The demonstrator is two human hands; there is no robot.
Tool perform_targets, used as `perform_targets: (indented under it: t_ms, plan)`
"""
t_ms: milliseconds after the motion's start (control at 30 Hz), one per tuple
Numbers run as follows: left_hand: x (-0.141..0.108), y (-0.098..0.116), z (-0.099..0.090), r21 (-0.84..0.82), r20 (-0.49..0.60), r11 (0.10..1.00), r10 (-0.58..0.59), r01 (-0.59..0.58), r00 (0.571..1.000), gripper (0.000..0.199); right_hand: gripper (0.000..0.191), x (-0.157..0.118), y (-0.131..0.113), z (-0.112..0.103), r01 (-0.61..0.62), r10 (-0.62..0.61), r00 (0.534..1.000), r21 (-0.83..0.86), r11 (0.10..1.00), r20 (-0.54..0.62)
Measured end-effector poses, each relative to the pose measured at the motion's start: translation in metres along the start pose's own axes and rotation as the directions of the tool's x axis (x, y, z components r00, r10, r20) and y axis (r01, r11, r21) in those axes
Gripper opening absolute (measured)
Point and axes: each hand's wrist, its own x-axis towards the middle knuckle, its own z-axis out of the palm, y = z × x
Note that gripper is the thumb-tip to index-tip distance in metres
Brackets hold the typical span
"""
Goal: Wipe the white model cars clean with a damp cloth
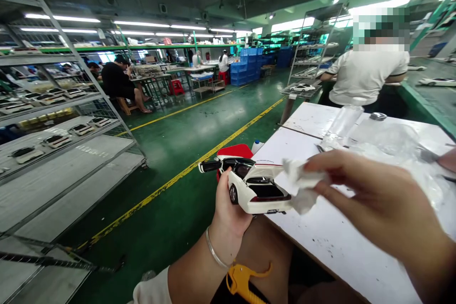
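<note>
A white model car (245, 199) with its trunk lid up and a door swung out rests in my left hand (230, 213), rear end toward me. The fingers of that hand wrap under the car's side; a bangle circles the wrist. My right hand (370, 194) pinches a crumpled white cloth or tissue (302, 180) beside the car's right rear corner, slightly blurred. Below the car, a yellow air gun (245, 282) lies over my lap. Behind the car shows a red stool top (235, 151).
On the right stands a white table (331, 237) bearing clear plastic wrapping (395, 147) and a small silvery object (378, 116). A metal rack (89, 152) with model cars stands left. A person in white (368, 73) sits beyond the table. Blue crates (245, 69) are stacked behind.
</note>
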Motion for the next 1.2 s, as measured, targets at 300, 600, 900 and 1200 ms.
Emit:
perform_targets:
  t_ms: [300, 600, 900, 1200]
  plan:
    - [-0.002, -0.017, 0.006, -0.037, -0.023, 0.999, -0.011, 0.010, 1.000, 0.039, 0.026, 0.026, -0.038, 0.023, 0.562, -0.468, 0.822, -0.328, 0.759, 0.326]
    - [-0.005, -0.026, 0.011, 0.041, 0.027, 0.999, 0.007, -0.009, 1.000, 0.032, 0.022, 0.027, -0.041, 0.018, 0.308, -0.376, 0.925, -0.461, 0.832, -0.060]
    - [-0.008, -0.013, 0.008, 0.017, 0.003, 0.999, -0.045, 0.045, 0.999, 0.034, 0.020, 0.016, 0.061, -0.012, -0.293, 0.231, 0.956, -0.508, 0.810, -0.183]
    - [-0.008, -0.003, 0.018, 0.084, 0.001, 0.996, -0.011, 0.011, 1.000, 0.039, 0.039, -0.034, 0.040, 0.018, -0.686, 0.663, 0.720, 0.063, 0.725, 0.204]
